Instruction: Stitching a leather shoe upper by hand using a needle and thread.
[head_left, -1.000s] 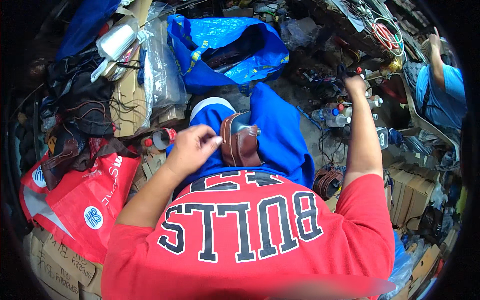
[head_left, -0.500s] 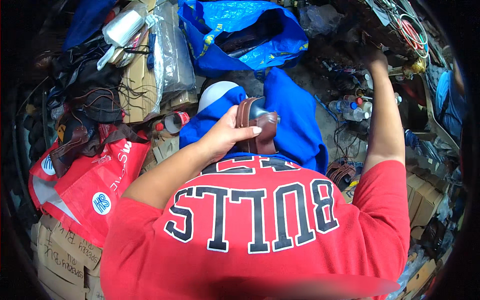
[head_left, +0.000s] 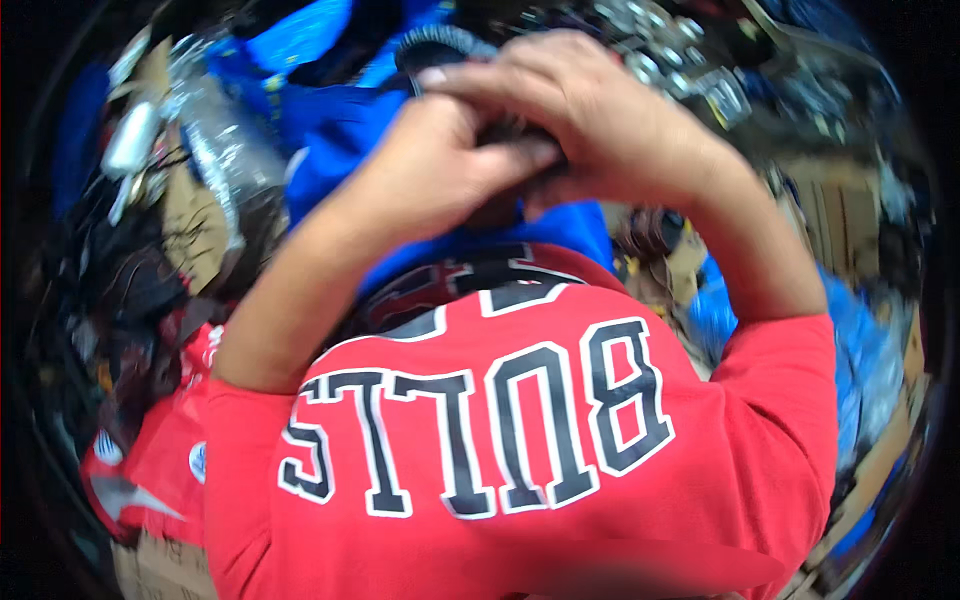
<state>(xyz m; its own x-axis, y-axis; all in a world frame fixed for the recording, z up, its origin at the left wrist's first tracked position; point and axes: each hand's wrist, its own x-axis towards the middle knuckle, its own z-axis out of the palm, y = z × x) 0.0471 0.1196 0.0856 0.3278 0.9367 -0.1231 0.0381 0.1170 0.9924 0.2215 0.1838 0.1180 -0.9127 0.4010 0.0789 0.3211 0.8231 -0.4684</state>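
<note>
My left hand [head_left: 445,145] is closed around a dark brown leather shoe [head_left: 437,44], held above the blue cloth [head_left: 335,125] on my lap. The shoe's rounded end, with a line of pale stitches, shows beyond my fingers. Most of its body is covered by both hands. Over the top of it lies my right hand [head_left: 595,110], its fingers bent and closed against the shoe and the left hand. Whether the right fingers also hold something small is hidden. The picture is smeared by motion.
Clear plastic wrapping [head_left: 215,140] and cardboard [head_left: 190,205] lie at the left, above a red bag [head_left: 165,465]. A blue bag [head_left: 300,40] is at the back. Small bottles and jars [head_left: 660,40] stand at the far right; blue plastic [head_left: 845,350] lies nearer.
My right hand has come back from the clutter at the far right to the shoe. The left hand and shoe have moved slightly away from me, and the view has shifted right.
</note>
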